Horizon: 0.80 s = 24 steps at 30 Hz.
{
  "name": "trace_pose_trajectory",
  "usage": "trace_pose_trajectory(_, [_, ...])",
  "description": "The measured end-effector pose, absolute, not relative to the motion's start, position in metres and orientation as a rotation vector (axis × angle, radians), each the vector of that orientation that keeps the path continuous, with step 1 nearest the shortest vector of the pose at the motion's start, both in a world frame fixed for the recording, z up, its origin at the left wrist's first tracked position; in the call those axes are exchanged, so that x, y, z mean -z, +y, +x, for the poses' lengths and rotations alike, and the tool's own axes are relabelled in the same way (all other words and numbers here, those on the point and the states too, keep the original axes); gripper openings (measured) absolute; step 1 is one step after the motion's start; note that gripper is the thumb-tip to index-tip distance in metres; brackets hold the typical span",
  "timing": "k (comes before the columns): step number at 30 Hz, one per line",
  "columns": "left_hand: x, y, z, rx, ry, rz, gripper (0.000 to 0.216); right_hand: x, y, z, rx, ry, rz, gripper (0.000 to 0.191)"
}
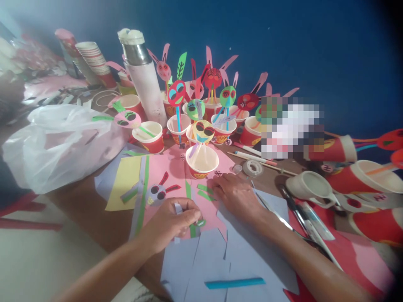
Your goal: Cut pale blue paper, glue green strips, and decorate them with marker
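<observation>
My left hand (179, 220) is closed in a pinch above the pink paper (170, 167), with a narrow lavender paper strip (178, 208) between its fingers. A small green paper piece (200, 223) shows at its fingertips. My right hand (236, 195) rests palm down on the paper, fingers bent, beside short green paper strips (205, 192). A lavender paper face (155, 193) with dark round eyes and red ears lies left of the hands. Just beyond them stands a paper cup (202, 161) with a yellow paper face (203, 131) on it.
Several red-and-white cups with paper faces stand behind, near a white thermos (146, 84). A plastic bag (63, 144) lies left. At right are a tape roll (252, 168), a mug (311, 184), scissors (273, 212) and pens. A blue strip (235, 283) lies on lavender paper in front.
</observation>
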State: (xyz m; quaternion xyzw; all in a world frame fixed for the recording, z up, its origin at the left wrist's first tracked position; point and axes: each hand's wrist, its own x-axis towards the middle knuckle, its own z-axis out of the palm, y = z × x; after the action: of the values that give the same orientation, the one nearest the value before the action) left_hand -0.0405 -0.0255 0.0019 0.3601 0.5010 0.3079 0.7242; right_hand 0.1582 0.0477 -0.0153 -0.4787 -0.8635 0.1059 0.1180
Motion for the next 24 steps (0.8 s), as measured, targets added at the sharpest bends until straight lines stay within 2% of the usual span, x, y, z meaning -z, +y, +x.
trace_pose_trajectory(6, [0.002, -0.027, -0.038, -0.742, 1.116, 0.726, 0.02, -0.006, 0.023, 0.167, -0.45, -2.449, -1.407, 0.017])
trace_pose_trajectory(10, [-0.001, -0.029, -0.032, -0.727, 1.128, 0.712, 0.02, -0.02, -0.003, 0.167, -0.741, -2.313, -1.324, 0.016])
trace_pose_trajectory(17, [-0.016, -0.031, -0.02, -0.731, 1.215, 0.789, 0.017, -0.019, -0.02, 0.157, -0.978, -2.152, -1.332, 0.017])
trace_pose_trajectory(24, [-0.011, -0.035, -0.019, -0.809, 1.178, 0.735, 0.022, -0.022, -0.022, 0.161, -1.381, -1.803, -1.299, 0.019])
